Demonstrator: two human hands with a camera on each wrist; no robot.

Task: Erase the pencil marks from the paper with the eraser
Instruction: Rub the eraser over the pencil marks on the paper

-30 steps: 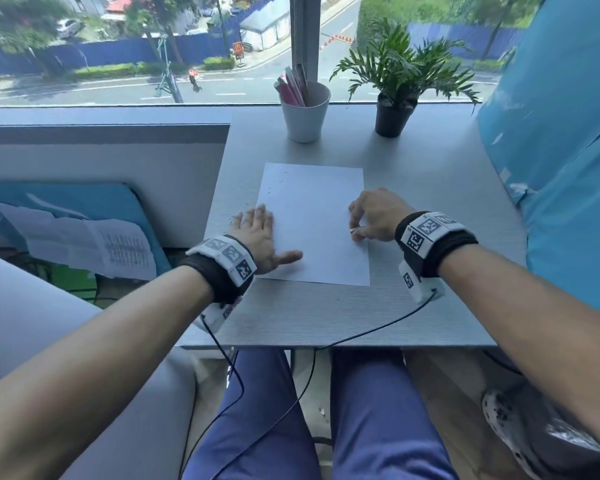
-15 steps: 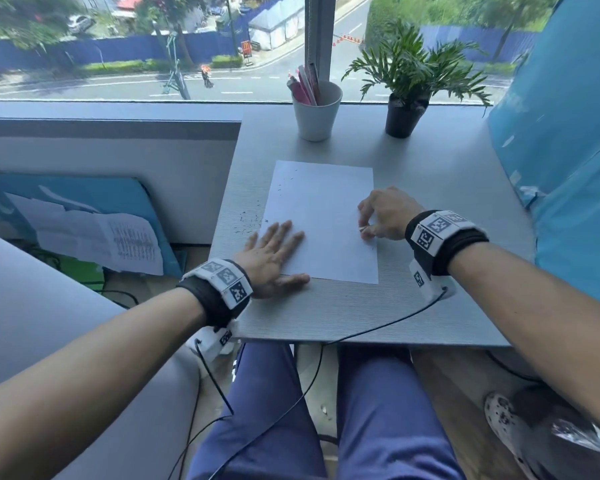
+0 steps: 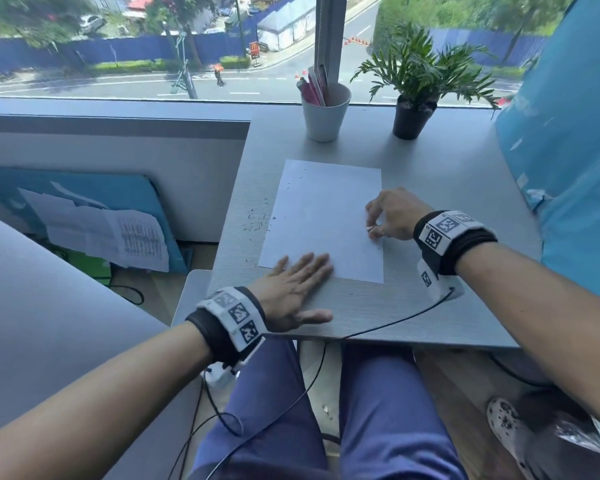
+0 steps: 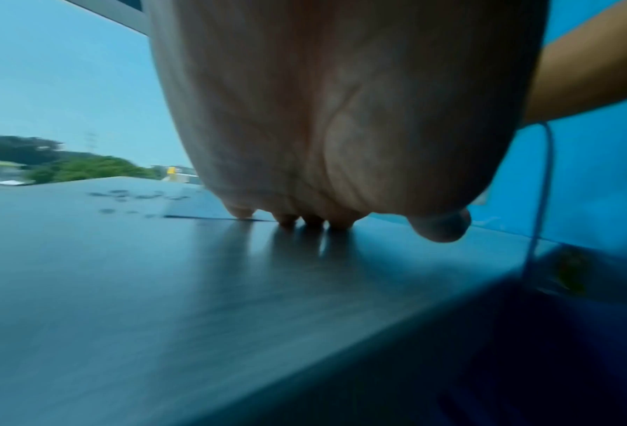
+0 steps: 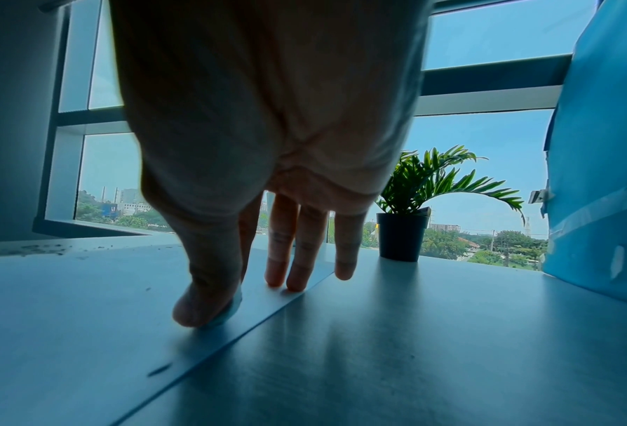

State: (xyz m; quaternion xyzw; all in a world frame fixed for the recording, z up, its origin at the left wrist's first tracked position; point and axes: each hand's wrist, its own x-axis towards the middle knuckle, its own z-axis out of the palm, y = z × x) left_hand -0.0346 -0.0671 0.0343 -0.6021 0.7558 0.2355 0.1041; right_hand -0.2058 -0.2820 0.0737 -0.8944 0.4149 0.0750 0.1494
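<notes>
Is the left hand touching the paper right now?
Touching. In the head view the left hand lies flat with its fingertips over the near edge of the paper; the left wrist view shows fingertips down on that edge.

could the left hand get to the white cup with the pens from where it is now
Probably yes. The left hand lies flat at the paper's near edge, holding nothing, and only bare paper and desk lie between it and the cup.

This looks like an office window seat: a grey wood-grain counter (image 3: 430, 188) runs up to a tall window (image 3: 153, 46) overlooking a street. At its far edge stand a white cup of pens (image 3: 324, 114) and a small green potted plant (image 3: 414, 84); printed sheets (image 3: 118, 237) lean below at the left.
</notes>
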